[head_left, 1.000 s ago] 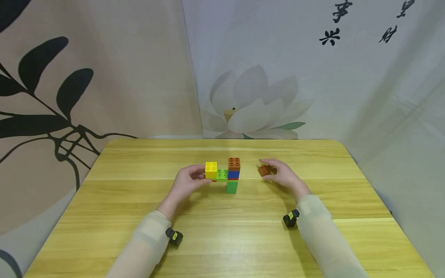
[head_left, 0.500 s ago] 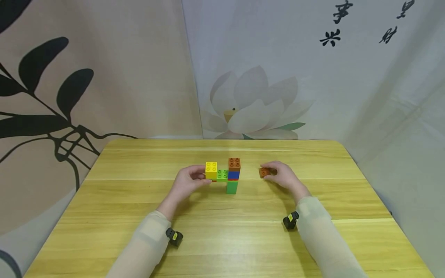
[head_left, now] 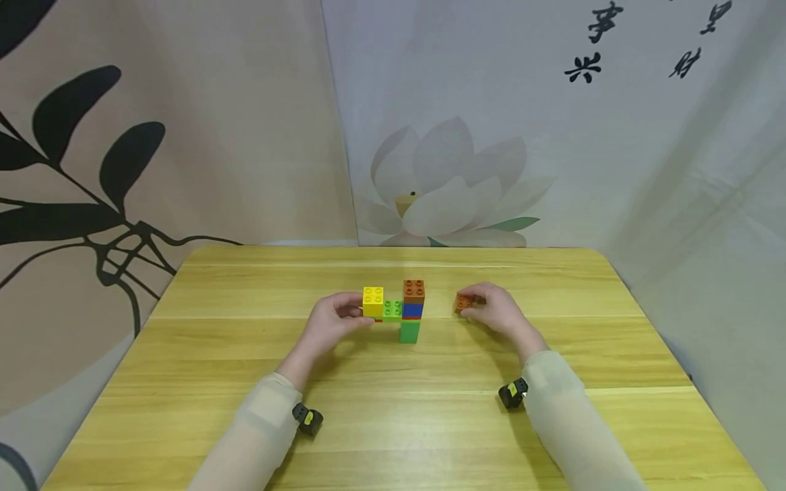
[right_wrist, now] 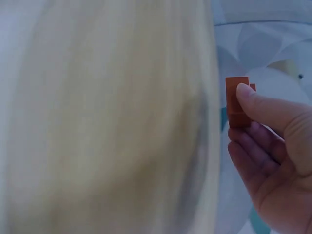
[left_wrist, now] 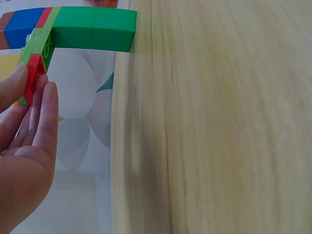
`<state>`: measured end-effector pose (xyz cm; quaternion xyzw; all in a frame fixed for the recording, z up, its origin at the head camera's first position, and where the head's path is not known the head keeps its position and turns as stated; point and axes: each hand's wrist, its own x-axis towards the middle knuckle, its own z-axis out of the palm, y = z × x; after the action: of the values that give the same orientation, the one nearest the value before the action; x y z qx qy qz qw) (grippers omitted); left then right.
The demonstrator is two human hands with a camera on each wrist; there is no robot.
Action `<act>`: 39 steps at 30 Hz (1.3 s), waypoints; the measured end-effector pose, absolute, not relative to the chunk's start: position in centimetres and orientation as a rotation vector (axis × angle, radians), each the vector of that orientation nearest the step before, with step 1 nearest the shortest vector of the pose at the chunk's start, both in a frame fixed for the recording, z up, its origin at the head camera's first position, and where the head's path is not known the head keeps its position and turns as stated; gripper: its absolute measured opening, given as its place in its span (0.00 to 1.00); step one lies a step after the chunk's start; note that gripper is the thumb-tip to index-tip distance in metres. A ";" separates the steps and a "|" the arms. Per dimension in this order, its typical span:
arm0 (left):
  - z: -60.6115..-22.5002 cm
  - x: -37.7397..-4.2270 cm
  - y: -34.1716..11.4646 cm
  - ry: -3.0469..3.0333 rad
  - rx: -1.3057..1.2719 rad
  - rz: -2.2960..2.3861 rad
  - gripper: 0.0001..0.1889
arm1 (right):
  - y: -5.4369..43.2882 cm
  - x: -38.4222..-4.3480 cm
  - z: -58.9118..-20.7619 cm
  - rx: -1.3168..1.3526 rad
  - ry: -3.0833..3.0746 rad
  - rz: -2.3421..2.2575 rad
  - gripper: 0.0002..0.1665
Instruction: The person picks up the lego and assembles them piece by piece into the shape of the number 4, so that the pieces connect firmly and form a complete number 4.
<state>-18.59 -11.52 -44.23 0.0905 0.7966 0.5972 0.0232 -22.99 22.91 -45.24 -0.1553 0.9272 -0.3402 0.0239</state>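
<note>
My left hand (head_left: 333,322) pinches the left end of a toy brick structure, by its yellow brick (head_left: 372,301). A light green brick (head_left: 392,311) bridges from there to a column with a brown brick (head_left: 414,290) on top, a blue brick (head_left: 413,310) below it and green bricks (left_wrist: 95,29) at the foot. In the left wrist view, the thumb and fingers lie around a red brick (left_wrist: 34,75) under the light green one. Right of the structure and apart from it, my right hand (head_left: 499,312) pinches a loose brown brick (right_wrist: 237,102) between thumb and fingers.
A wooden table (head_left: 393,423) lies beneath both hands. Behind its far edge hangs a printed curtain (head_left: 467,82) with a lotus and dark leaves. Each sleeve carries a small black wrist camera, the left one (head_left: 308,419) and the right one (head_left: 513,393).
The loose brown brick has turned in my right hand's fingers and shifted slightly, ending a little further left. My left hand and the brick structure have stayed almost still.
</note>
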 end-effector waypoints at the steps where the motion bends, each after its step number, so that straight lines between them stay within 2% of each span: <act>1: -44.3 -18.6 -11.5 2.466 0.283 1.850 0.20 | 22.7 -23.0 -44.9 -0.482 2.863 -1.075 0.23; 16: -44.1 -18.5 -11.4 2.451 0.253 1.847 0.22 | 18.7 -21.9 -37.2 -0.843 2.921 -1.135 0.24; 24: -40.7 -16.7 -11.0 2.453 0.270 1.810 0.21 | 16.3 -21.1 -33.5 -0.992 2.947 -1.088 0.24; 27: -40.6 -16.6 -11.0 2.440 0.268 1.827 0.22 | 15.2 -20.8 -32.7 -1.022 2.923 -1.067 0.23; 34: -44.3 -18.4 -11.5 2.382 0.316 1.910 0.23 | 13.0 -20.6 -32.3 -1.130 2.860 -1.026 0.23; 39: -44.5 -18.5 -11.6 2.352 0.387 1.945 0.23 | 11.7 -20.5 -32.2 -1.197 2.844 -0.938 0.22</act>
<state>-18.52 -11.59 -44.49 0.1259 0.7640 0.6319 0.0325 -20.54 11.73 -32.25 -0.3709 0.8810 -0.2907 -0.0416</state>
